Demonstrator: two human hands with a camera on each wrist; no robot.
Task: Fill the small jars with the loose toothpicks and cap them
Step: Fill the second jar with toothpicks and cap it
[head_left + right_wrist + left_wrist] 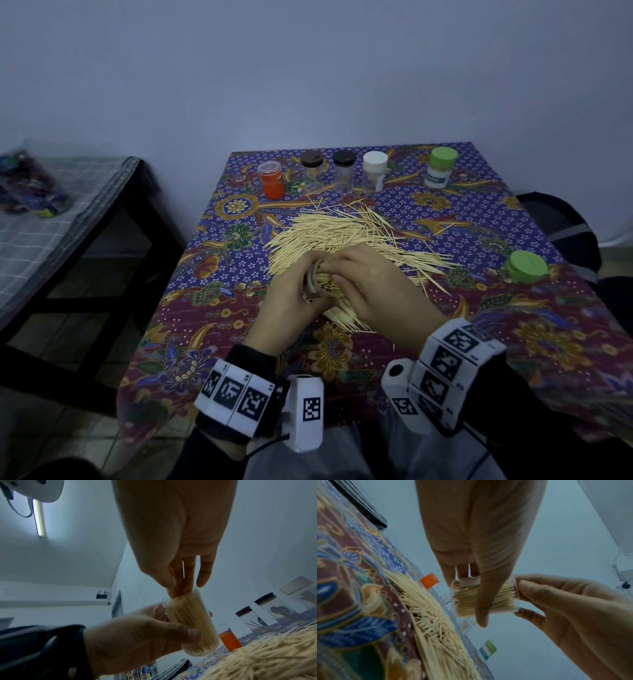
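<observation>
The filling step is nearly done — the left hand (137, 639) grips the packed clear jar (192, 626), the right hand's (171, 547) fingertips (187, 586) tamp toothpicks (342, 229); next, the green cap (527, 265) at three o'clock.

six jars (343, 172), one loose green lid (526, 266), two hands (376, 291)
</observation>
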